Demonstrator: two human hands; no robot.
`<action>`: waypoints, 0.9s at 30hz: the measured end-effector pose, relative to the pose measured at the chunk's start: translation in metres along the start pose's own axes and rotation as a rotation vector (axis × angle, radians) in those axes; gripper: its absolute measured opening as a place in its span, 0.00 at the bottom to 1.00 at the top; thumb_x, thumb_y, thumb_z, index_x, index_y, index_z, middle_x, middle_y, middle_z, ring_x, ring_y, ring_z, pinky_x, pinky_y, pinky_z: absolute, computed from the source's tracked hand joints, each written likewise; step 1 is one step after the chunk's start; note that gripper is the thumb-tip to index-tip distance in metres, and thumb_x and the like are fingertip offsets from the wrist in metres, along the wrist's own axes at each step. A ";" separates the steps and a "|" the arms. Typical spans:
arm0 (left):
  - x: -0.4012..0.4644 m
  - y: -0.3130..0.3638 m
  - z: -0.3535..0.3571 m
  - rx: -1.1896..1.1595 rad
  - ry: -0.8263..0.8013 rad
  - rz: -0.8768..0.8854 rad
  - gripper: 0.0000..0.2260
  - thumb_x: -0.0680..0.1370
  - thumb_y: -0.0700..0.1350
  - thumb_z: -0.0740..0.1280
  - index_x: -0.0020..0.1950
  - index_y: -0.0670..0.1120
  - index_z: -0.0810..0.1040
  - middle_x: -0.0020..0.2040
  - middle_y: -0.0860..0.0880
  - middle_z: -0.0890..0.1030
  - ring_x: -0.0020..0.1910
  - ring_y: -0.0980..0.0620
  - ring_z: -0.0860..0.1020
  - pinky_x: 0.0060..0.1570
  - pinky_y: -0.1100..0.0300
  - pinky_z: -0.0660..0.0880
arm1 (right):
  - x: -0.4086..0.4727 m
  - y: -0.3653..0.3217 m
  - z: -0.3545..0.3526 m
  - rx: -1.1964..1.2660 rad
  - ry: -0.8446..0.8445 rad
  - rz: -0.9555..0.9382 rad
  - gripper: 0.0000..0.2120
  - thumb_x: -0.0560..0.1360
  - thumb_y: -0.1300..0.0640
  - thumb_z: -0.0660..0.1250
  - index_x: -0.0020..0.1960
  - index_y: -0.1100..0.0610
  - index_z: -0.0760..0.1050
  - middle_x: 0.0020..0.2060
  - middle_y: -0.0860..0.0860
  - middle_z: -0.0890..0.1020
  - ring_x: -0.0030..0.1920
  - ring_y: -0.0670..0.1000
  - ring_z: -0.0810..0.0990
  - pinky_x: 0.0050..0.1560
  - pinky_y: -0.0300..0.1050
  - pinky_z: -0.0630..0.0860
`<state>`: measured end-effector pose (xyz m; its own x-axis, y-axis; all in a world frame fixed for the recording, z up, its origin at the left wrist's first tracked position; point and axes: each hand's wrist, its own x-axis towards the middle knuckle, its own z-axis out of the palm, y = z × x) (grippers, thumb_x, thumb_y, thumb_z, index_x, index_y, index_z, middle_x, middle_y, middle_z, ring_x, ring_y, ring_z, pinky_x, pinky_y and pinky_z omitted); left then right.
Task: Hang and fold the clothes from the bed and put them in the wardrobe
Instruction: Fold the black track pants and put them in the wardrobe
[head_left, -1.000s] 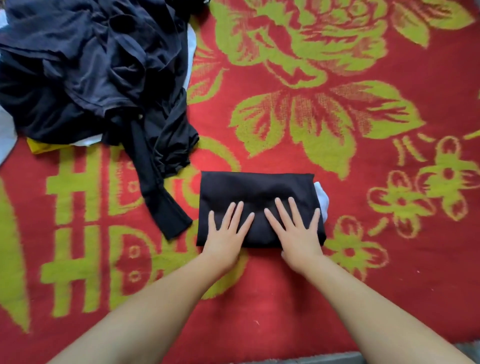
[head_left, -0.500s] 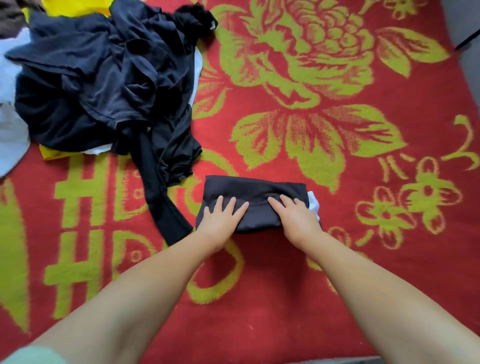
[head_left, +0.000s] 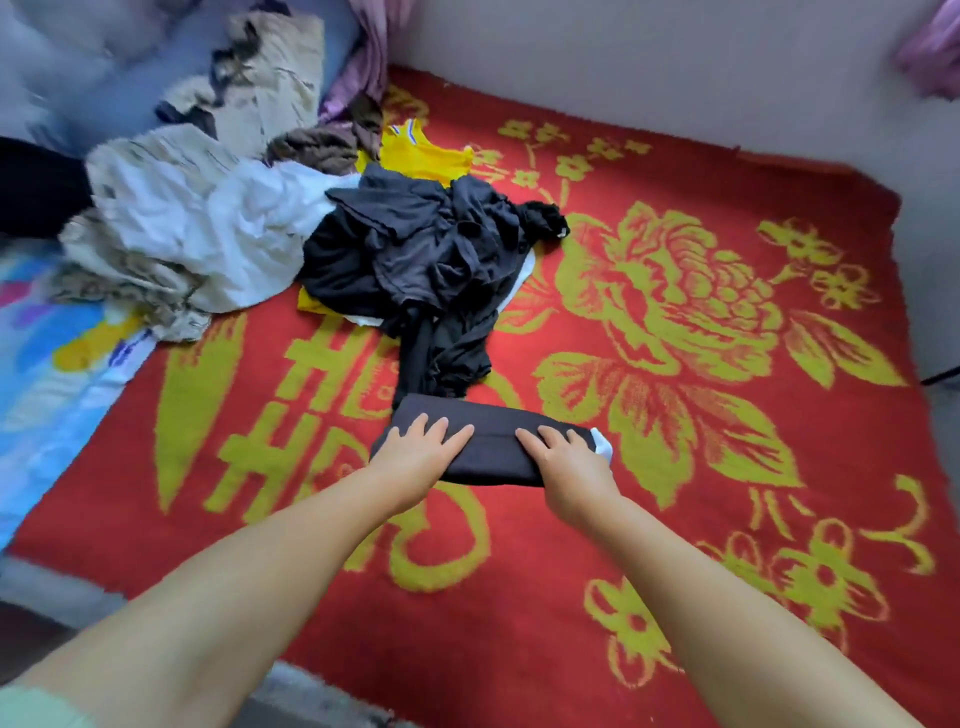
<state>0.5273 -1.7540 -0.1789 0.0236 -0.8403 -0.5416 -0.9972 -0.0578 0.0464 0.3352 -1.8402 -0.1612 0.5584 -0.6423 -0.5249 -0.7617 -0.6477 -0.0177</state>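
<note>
A folded black garment (head_left: 493, 441) lies as a compact rectangle on the red and yellow blanket (head_left: 727, 493), with a white bit (head_left: 602, 444) poking out at its right end. My left hand (head_left: 421, 447) grips its left near edge and my right hand (head_left: 566, 457) its right near edge, fingers over the top. The near edge looks slightly raised off the blanket. Just behind it sits a heap of unfolded dark clothes (head_left: 415, 260), one dark piece trailing down to the folded garment.
White and beige clothes (head_left: 197, 223) are piled at the left, with a yellow garment (head_left: 421, 156) behind the dark heap. A blue patterned sheet (head_left: 52, 364) lies at the far left. A pale wall (head_left: 675, 67) borders the bed at the back and right.
My hands went from lying flat on the folded garment to curling around its near edge. The view has pulled back and up, and more of the bed and pile shows.
</note>
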 end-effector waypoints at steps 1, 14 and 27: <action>-0.015 -0.002 0.002 -0.019 0.014 -0.033 0.41 0.76 0.27 0.57 0.78 0.52 0.38 0.78 0.42 0.49 0.76 0.38 0.48 0.70 0.41 0.59 | -0.003 -0.007 -0.006 -0.021 0.018 -0.039 0.36 0.76 0.66 0.59 0.78 0.47 0.48 0.74 0.52 0.59 0.73 0.61 0.60 0.66 0.56 0.67; -0.268 -0.062 0.086 -0.268 0.094 -0.579 0.41 0.74 0.28 0.60 0.79 0.50 0.42 0.75 0.43 0.59 0.73 0.39 0.57 0.66 0.42 0.65 | -0.062 -0.221 -0.025 -0.327 0.081 -0.613 0.38 0.76 0.66 0.60 0.78 0.46 0.47 0.74 0.50 0.60 0.73 0.59 0.60 0.68 0.55 0.65; -0.578 -0.059 0.277 -0.472 0.147 -1.014 0.39 0.74 0.29 0.59 0.79 0.50 0.44 0.73 0.44 0.61 0.71 0.41 0.61 0.63 0.44 0.67 | -0.232 -0.497 0.084 -0.604 0.119 -1.025 0.39 0.74 0.61 0.62 0.78 0.44 0.46 0.75 0.48 0.58 0.74 0.58 0.59 0.73 0.57 0.56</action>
<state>0.5533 -1.1157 -0.1009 0.8467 -0.3430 -0.4068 -0.3873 -0.9215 -0.0291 0.5569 -1.3344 -0.1016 0.8669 0.2723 -0.4175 0.3158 -0.9481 0.0374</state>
